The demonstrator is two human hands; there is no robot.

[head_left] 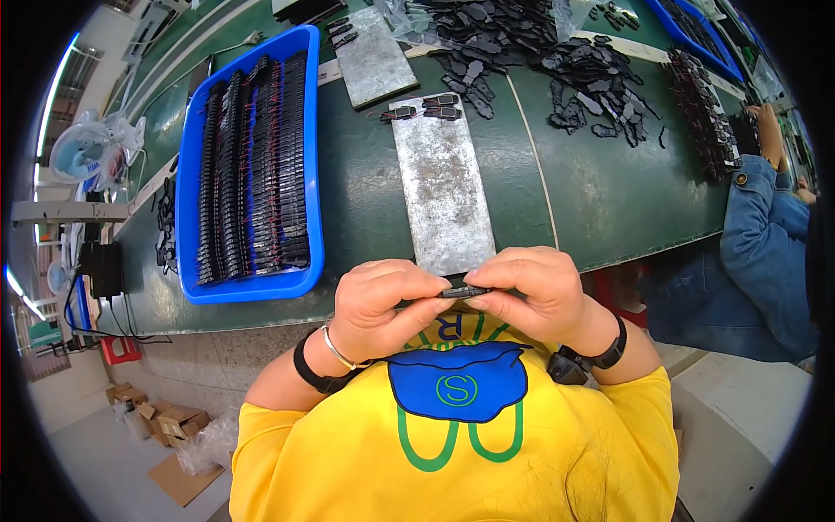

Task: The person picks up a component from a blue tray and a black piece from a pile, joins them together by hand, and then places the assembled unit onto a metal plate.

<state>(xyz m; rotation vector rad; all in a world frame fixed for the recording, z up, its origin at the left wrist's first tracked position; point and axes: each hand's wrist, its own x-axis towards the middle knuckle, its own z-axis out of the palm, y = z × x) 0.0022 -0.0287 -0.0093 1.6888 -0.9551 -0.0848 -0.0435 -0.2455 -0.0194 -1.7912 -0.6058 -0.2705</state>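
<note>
Between my two hands, close to my chest at the table's front edge, is a small flat black plastic part (464, 292). My left hand (384, 300) pinches its left end between thumb and forefinger, and my right hand (537, 291) pinches the right end the same way. Just beyond my fingers lies a long grey metal plate (444, 191), scuffed on top. On its far end rest several small black parts (442, 106) with thin red wires. The fingers partly cover the held part, so its details are hidden.
A blue tray (315, 174) with rows of black wired parts stands at left. A second metal plate (372, 56) lies farther back. Loose black pieces (600, 91) are heaped at the back right. At far right a co-worker's denim sleeve (755, 209) reaches the table beside stacked parts (703, 113).
</note>
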